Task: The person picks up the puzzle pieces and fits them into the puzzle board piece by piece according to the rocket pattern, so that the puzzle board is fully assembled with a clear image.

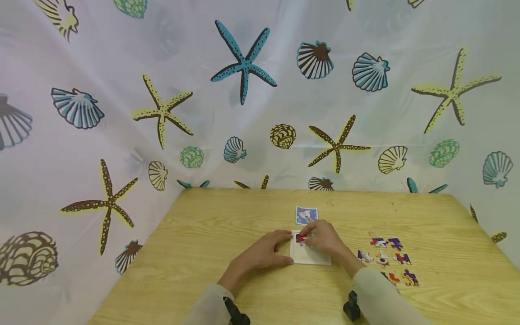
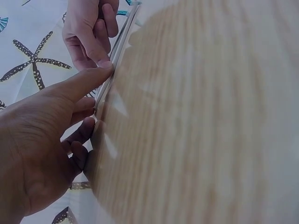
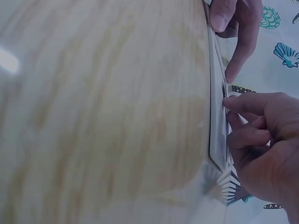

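Observation:
A white puzzle tray (image 1: pixel 312 258) lies flat on the wooden table. Along its left side rests my left hand (image 1: pixel 266 250), with the thumb at the near corner and a finger at the far corner. My right hand (image 1: pixel 322 237) reaches over the tray and pinches a red and dark-blue jigsaw piece (image 1: pixel 299 238) at the tray's far left corner. In the right wrist view, the right hand's fingertips (image 3: pixel 228 101) are right at the tray's surface. A small picture card (image 1: pixel 306 215) with a blue ground lies just behind the tray.
Several loose jigsaw pieces (image 1: pixel 383 258) are spread in rough rows on the table to the right of the tray. A white curtain (image 1: pixel 276 176) printed with shells and starfish hangs behind the wooden table (image 1: pixel 227 212) and along its sides.

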Demonstrator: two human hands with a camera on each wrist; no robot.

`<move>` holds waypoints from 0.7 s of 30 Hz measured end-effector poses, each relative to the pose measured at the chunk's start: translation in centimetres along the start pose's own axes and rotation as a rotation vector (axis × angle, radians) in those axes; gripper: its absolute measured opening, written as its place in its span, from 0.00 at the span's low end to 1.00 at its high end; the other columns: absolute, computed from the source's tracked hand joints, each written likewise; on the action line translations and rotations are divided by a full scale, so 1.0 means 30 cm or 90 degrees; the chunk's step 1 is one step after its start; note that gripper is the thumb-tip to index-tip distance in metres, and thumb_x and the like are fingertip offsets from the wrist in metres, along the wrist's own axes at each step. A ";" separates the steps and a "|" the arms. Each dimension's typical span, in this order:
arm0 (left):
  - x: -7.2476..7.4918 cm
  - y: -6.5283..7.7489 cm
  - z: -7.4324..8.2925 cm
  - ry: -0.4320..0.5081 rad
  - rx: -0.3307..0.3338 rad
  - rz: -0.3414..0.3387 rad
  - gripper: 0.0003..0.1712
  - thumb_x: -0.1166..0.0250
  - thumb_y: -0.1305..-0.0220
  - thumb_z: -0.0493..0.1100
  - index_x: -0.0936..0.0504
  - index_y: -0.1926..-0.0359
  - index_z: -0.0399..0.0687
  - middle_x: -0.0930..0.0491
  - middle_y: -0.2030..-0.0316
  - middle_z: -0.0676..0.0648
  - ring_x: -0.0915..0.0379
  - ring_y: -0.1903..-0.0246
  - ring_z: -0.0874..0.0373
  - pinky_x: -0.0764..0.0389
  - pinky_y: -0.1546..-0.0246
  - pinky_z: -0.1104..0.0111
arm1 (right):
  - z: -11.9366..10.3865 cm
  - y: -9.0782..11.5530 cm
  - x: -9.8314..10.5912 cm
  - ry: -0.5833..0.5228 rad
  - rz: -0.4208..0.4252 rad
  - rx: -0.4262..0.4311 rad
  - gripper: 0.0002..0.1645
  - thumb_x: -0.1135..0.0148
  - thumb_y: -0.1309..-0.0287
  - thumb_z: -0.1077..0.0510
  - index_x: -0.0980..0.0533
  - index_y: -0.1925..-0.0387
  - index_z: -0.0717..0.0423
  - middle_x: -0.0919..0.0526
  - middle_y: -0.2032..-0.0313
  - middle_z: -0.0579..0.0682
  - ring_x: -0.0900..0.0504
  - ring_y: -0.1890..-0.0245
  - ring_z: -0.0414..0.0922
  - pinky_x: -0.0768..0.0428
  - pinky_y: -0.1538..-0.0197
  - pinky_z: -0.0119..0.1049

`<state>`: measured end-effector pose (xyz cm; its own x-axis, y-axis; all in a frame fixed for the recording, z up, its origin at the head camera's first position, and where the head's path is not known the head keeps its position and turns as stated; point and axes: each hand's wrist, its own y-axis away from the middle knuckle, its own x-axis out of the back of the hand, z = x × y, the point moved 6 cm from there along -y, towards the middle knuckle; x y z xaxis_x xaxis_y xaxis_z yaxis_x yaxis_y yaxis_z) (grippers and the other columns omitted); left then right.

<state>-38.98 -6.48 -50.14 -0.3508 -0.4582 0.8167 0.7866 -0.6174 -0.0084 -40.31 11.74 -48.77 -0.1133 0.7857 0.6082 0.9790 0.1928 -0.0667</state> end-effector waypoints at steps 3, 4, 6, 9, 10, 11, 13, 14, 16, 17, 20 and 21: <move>0.002 0.001 0.004 0.003 0.003 0.002 0.44 0.28 0.36 0.59 0.30 0.24 0.49 0.34 0.24 0.50 0.42 0.24 0.48 0.39 0.26 0.50 | -0.008 -0.002 -0.004 -0.006 0.006 0.017 0.13 0.32 0.48 0.75 0.11 0.66 0.58 0.11 0.58 0.51 0.20 0.39 0.58 0.25 0.36 0.56; 0.002 0.001 0.004 0.004 0.005 0.002 0.44 0.28 0.36 0.59 0.30 0.24 0.49 0.34 0.24 0.50 0.42 0.24 0.48 0.39 0.26 0.50 | -0.010 -0.003 -0.005 -0.004 0.009 0.021 0.12 0.32 0.48 0.75 0.11 0.66 0.58 0.11 0.57 0.52 0.21 0.38 0.58 0.24 0.37 0.54; 0.002 0.001 0.006 0.003 0.005 0.001 0.44 0.28 0.36 0.59 0.30 0.24 0.48 0.34 0.24 0.49 0.42 0.24 0.48 0.39 0.26 0.50 | -0.012 -0.002 -0.008 -0.003 0.013 0.017 0.12 0.32 0.49 0.75 0.11 0.66 0.59 0.12 0.54 0.54 0.20 0.42 0.56 0.20 0.47 0.47; 0.002 0.002 0.010 0.008 0.000 -0.001 0.43 0.28 0.35 0.58 0.31 0.24 0.47 0.34 0.24 0.48 0.43 0.24 0.47 0.39 0.26 0.49 | -0.015 -0.001 -0.008 0.010 0.020 0.006 0.12 0.31 0.48 0.74 0.11 0.66 0.58 0.13 0.49 0.56 0.18 0.58 0.50 0.23 0.66 0.36; 0.002 0.003 0.012 0.011 0.000 -0.001 0.43 0.28 0.35 0.57 0.31 0.24 0.47 0.34 0.24 0.48 0.43 0.24 0.47 0.39 0.26 0.49 | -0.015 -0.001 -0.009 0.014 0.021 0.004 0.12 0.31 0.47 0.74 0.11 0.66 0.57 0.13 0.48 0.57 0.20 0.61 0.48 0.25 0.69 0.34; 0.003 0.004 0.015 0.013 -0.001 -0.002 0.43 0.28 0.34 0.57 0.31 0.24 0.46 0.34 0.24 0.47 0.43 0.24 0.47 0.39 0.26 0.49 | -0.016 0.000 -0.010 0.017 0.020 0.002 0.12 0.31 0.47 0.73 0.11 0.66 0.57 0.13 0.47 0.57 0.20 0.61 0.48 0.24 0.69 0.35; 0.004 0.007 0.019 0.019 0.001 -0.003 0.44 0.28 0.34 0.57 0.31 0.24 0.46 0.35 0.24 0.47 0.43 0.23 0.46 0.39 0.26 0.48 | -0.020 0.000 -0.011 0.025 0.020 0.006 0.12 0.31 0.46 0.73 0.11 0.66 0.57 0.13 0.48 0.57 0.17 0.55 0.50 0.18 0.60 0.40; 0.005 0.009 0.021 0.019 0.003 -0.003 0.44 0.28 0.35 0.57 0.31 0.24 0.46 0.35 0.24 0.47 0.43 0.24 0.47 0.38 0.26 0.48 | -0.022 0.000 -0.012 0.028 0.020 0.011 0.12 0.32 0.46 0.74 0.11 0.66 0.57 0.13 0.49 0.56 0.18 0.47 0.52 0.18 0.52 0.44; 0.007 0.011 0.022 0.021 0.007 -0.002 0.44 0.28 0.35 0.57 0.31 0.24 0.46 0.35 0.24 0.46 0.43 0.24 0.47 0.38 0.26 0.48 | -0.023 -0.002 -0.016 0.033 0.018 0.018 0.12 0.32 0.47 0.74 0.11 0.66 0.56 0.13 0.51 0.54 0.21 0.40 0.54 0.21 0.42 0.51; 0.007 0.012 0.021 0.020 0.007 -0.002 0.44 0.28 0.35 0.57 0.31 0.24 0.46 0.35 0.24 0.46 0.43 0.24 0.47 0.38 0.27 0.48 | -0.024 -0.004 -0.017 0.035 0.017 0.020 0.12 0.32 0.46 0.74 0.11 0.66 0.56 0.13 0.52 0.53 0.22 0.39 0.56 0.24 0.38 0.54; 0.009 0.010 0.019 0.017 0.006 -0.002 0.44 0.28 0.35 0.57 0.31 0.24 0.48 0.35 0.24 0.47 0.42 0.24 0.48 0.37 0.27 0.49 | -0.023 -0.009 -0.018 0.045 0.023 0.025 0.12 0.32 0.47 0.74 0.11 0.67 0.56 0.13 0.52 0.55 0.21 0.40 0.56 0.22 0.40 0.55; 0.008 0.008 0.018 0.016 0.005 -0.002 0.44 0.28 0.35 0.57 0.32 0.24 0.48 0.35 0.24 0.48 0.42 0.24 0.48 0.37 0.27 0.50 | -0.023 -0.010 -0.016 0.052 0.027 0.025 0.12 0.32 0.47 0.73 0.11 0.67 0.56 0.13 0.50 0.55 0.21 0.40 0.56 0.22 0.39 0.55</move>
<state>-38.61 -6.40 -49.62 -0.3665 -0.4724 0.8016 0.7893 -0.6140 -0.0010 -40.43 10.89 -48.50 -0.0565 0.7436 0.6663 0.9748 0.1852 -0.1241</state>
